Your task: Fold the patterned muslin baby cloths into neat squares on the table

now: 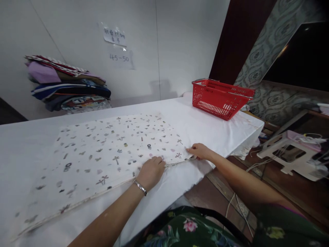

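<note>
A white cloth with small printed motifs [108, 147] lies flat on the white-covered table [205, 127]. My left hand [151, 171], with a silver bracelet at the wrist, rests on the cloth's near edge, its fingers curled over the hem. My right hand [199, 151] pinches the cloth's near right corner. Both hands hold the same edge, a short way apart.
A red plastic basket [221, 97] stands at the table's far right end. A stack of folded fabrics [68, 85] sits at the back left against the wall, under paper notes. A white stool with cables [293, 154] stands on the floor to the right.
</note>
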A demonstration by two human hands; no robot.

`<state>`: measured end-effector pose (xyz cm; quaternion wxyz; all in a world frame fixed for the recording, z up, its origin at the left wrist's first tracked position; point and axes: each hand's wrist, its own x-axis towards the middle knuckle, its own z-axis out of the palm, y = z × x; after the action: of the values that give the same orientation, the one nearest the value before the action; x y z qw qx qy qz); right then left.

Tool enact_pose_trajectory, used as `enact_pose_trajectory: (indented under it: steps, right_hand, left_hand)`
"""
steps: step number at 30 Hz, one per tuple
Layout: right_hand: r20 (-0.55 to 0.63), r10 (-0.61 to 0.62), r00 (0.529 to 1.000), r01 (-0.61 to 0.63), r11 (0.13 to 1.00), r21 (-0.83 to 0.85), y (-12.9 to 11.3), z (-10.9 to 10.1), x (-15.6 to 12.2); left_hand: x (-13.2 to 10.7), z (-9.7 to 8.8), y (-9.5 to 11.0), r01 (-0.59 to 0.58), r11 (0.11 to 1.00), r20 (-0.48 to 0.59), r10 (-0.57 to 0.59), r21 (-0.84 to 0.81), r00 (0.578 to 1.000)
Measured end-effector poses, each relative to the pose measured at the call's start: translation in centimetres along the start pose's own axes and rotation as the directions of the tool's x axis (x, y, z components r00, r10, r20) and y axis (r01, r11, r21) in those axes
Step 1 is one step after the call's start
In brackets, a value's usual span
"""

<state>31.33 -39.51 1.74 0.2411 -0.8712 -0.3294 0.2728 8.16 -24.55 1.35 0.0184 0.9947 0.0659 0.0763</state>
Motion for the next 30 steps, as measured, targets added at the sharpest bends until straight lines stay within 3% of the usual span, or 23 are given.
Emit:
enact_pose_trajectory:
  steps: [4,6,10,14,22,27,30]
  right_hand:
    - [0.033,-0.022,0.999,0.020,0.998,0.054,-0.7,-0.2,0.1]
    - [0.048,-0.010,0.999,0.000,0.978,0.206,-1.0,-0.2,-0.2]
    - [0.167,0.016,0.986,-0.101,0.853,0.512,-1.3,-0.1,-0.8]
    - [0.065,0.036,0.997,-0.066,0.832,0.551,-1.1,-0.4,-0.8]
    - [-0.036,-0.004,0.999,0.018,0.915,0.403,0.1,-1.9,0.2]
    - [-0.042,0.017,0.999,-0.018,1.000,-0.007,1.7,-1.3,0.7]
    - [-0.163,-0.052,0.985,0.018,0.980,-0.198,3.1,-0.3,1.1]
  left_hand:
    - [-0.2,-0.2,-0.2,-0.017,0.998,0.005,0.017,-0.058,1.000]
    - [-0.2,-0.2,-0.3,-0.024,0.997,0.008,0.024,-0.075,1.000]
    - [-0.1,-0.3,-0.3,-0.010,0.998,0.030,0.012,-0.065,0.999]
    - [0.1,-0.4,-0.2,0.019,0.994,0.044,-0.014,-0.105,0.999]
    - [1.4,0.4,0.4,0.020,0.995,0.062,-0.014,-0.095,0.998]
    - [1.3,1.0,1.3,-0.019,0.996,0.035,0.022,-0.088,0.999]
    - [0.6,1.1,1.6,-0.026,0.997,0.011,0.027,-0.067,1.000]
